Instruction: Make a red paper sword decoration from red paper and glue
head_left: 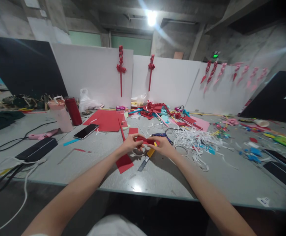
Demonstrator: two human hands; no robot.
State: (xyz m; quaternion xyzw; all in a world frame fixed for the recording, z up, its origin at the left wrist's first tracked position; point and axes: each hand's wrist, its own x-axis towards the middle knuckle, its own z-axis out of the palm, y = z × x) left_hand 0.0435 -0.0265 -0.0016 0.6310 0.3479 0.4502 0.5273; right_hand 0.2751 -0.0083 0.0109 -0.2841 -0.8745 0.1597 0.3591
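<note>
Between my two hands a small piece of red paper [146, 141] is held just above the table. My left hand [132, 143] pinches its left end, and my right hand [163, 146] grips the right end. Under them lies a utility knife [145, 163] with a yellow handle, its blade pointing toward me. A flat red paper rectangle [124, 164] rests below my left hand. Partly hidden behind my fingers is a roll of tape [138, 151]. Just beyond my right hand sits a dark blue glue gun [158, 134].
White paper shreds [194, 139] heap to the right. Red sheets [106, 120], a phone [86, 131], a pink bottle [61, 114] and a red flask [73, 111] stand or lie left. A black box [36, 149] with cables is near the left edge. Red paper chains [121, 70] hang on white boards behind.
</note>
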